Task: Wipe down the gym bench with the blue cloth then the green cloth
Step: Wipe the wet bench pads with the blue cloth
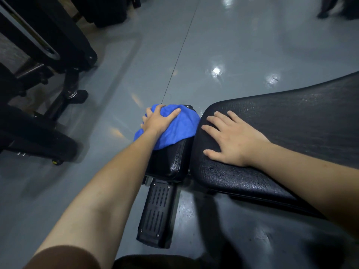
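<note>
1. A glossy grey floor [242, 45] ran under everything, catching spots of ceiling light, with a thin dark seam crossing it toward the far wall.
2. Nearest the camera, a brown sleeve [64, 258] covered the left upper arm, and both bare forearms reached forward.
3. Just beyond, a black ribbed foot plate [157, 212] of the gym bench [291, 123] lay on the floor below the small seat pad [171, 162].
4. The right hand [231, 138] lay flat on the near end of the long black pad, fingers straight and spread, holding nothing.
5. The left hand [157, 121] pressed down on the blue cloth [180, 129], its fingers curled over the bunched fabric at the far end of the seat pad; the cloth draped over that end and its left edge.
6. The seat pad and the long pad sat just beside each other, a narrow gap between them.
7. Farther left stood black exercise machines [48, 55] on wheeled frames, well apart from the bench.
</note>
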Tool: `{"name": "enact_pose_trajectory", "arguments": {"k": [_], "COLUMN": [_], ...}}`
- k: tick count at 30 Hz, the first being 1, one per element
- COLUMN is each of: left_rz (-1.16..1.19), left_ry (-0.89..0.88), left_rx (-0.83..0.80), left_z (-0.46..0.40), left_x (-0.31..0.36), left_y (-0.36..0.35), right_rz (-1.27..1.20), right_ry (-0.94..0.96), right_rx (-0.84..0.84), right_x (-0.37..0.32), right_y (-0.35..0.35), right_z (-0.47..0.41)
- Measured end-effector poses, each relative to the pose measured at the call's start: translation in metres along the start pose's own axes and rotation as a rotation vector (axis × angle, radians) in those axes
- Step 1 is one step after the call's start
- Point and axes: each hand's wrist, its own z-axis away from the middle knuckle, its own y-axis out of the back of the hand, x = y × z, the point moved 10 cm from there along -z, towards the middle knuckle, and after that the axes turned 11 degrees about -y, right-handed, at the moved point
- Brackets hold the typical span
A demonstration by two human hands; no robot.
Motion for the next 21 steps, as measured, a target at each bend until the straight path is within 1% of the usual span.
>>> {"name": "enact_pose_trajectory", "arguments": {"k": [7, 15, 21], "left_rz": [-0.002, -0.067, -0.119], "left_ry": [-0.128, -0.081, -0.157], "left_rx": [-0.041, 0.018, 0.015], "left_z": [0.021, 0.076, 0.113], "left_x": [-0.014, -0.031, -0.020], "left_y": [0.005, 0.004, 0.000], "right_rz": [0.002, 0.006, 0.018], "right_ry": [0.004, 0.006, -0.004], "right_rx": [0.003, -0.017, -0.038], "right_x": [0.000, 0.000, -0.001], "right_y": [0.003, 0.000, 0.001], "right_z": [0.001, 0.000, 0.001]}}
